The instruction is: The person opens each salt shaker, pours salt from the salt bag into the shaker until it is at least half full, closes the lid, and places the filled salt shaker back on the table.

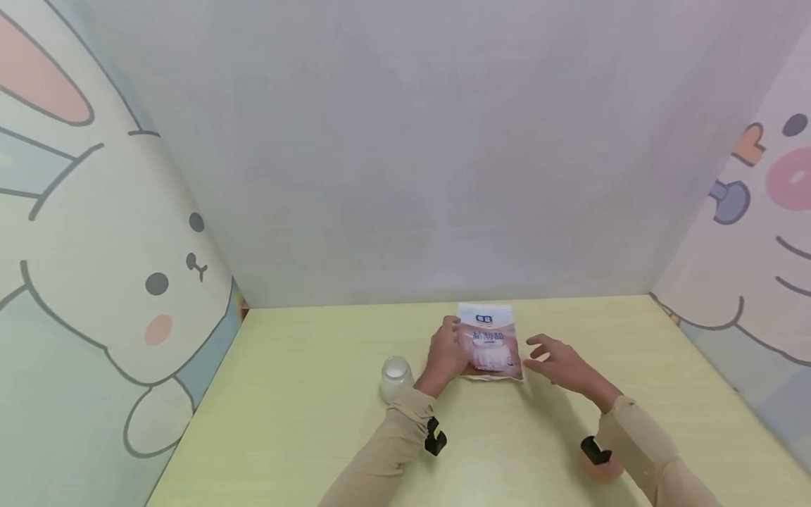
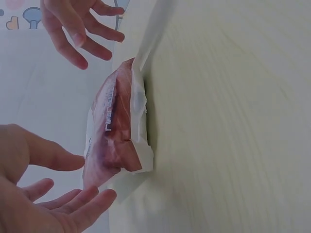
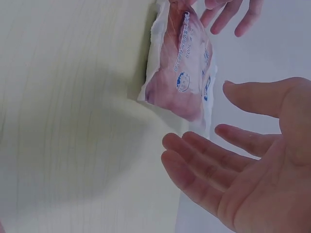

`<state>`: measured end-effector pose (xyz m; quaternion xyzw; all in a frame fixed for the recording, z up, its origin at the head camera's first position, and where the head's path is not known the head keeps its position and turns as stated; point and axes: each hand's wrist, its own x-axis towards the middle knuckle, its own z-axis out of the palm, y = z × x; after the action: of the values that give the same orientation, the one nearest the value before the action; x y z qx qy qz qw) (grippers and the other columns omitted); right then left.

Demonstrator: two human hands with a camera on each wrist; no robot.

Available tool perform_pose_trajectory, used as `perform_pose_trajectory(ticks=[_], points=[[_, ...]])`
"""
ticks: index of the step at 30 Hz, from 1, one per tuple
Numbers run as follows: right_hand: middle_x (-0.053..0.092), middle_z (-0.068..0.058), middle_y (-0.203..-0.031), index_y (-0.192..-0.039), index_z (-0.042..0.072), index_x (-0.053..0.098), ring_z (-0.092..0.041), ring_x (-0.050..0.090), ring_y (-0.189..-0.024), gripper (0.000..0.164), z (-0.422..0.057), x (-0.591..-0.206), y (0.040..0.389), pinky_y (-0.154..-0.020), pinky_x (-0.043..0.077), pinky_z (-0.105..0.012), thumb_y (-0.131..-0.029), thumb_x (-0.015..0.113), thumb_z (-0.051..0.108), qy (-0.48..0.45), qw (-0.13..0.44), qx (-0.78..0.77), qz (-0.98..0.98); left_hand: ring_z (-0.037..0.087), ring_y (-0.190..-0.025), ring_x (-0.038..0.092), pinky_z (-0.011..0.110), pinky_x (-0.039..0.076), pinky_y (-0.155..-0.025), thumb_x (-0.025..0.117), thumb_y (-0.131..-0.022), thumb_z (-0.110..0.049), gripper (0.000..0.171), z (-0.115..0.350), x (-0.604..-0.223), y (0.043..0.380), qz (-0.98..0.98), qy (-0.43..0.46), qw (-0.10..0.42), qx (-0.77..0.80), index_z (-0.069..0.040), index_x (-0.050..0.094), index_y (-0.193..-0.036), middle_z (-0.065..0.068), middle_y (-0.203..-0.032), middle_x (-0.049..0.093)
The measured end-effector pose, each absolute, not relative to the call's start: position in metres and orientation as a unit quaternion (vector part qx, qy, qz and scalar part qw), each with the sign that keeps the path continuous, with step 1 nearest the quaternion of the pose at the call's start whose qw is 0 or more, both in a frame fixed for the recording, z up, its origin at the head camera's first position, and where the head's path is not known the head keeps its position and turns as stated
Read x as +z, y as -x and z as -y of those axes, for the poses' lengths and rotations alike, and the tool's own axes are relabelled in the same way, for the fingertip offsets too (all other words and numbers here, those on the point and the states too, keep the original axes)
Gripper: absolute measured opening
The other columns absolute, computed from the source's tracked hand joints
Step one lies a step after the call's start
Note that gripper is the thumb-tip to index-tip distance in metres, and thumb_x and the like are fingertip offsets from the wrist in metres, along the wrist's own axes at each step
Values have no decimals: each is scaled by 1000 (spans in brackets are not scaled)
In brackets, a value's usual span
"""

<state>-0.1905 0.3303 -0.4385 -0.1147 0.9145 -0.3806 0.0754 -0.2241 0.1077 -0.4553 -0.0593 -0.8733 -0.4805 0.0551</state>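
Note:
A pink-and-white plastic packet (image 1: 488, 341) with blue printing lies flat at the back middle of the table. My left hand (image 1: 446, 355) is at its left edge, fingers relaxed. In the left wrist view, the thumb and fingers of that hand (image 2: 43, 194) come right up to the packet (image 2: 114, 126) without curling round it. To the packet's right, my right hand (image 1: 560, 362) hovers with spread fingers and a small gap. The right wrist view shows this hand (image 3: 243, 155) palm up to the camera, apart from the packet (image 3: 182, 73), holding nothing.
A small glass jar (image 1: 396, 380) with whitish contents stands left of my left wrist. Under my right forearm is a round pinkish thing (image 1: 605, 473), partly hidden. A grey wall (image 1: 405, 176) rises behind the pale yellow table (image 1: 304, 408), with cartoon-printed panels at both sides.

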Motion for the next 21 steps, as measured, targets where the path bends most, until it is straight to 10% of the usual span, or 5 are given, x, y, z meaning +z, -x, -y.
perform_pose_trajectory(ticks=[21], points=[[59, -4, -93, -98, 9, 57, -17, 57, -75, 18, -342, -407, 150, -57, 48, -24, -83, 61, 17, 183, -64, -315, -929, 25, -91, 56, 28, 47, -74, 58, -76, -8, 33, -92, -454, 206, 822, 124, 80, -549, -6, 54, -110, 11, -101, 57]])
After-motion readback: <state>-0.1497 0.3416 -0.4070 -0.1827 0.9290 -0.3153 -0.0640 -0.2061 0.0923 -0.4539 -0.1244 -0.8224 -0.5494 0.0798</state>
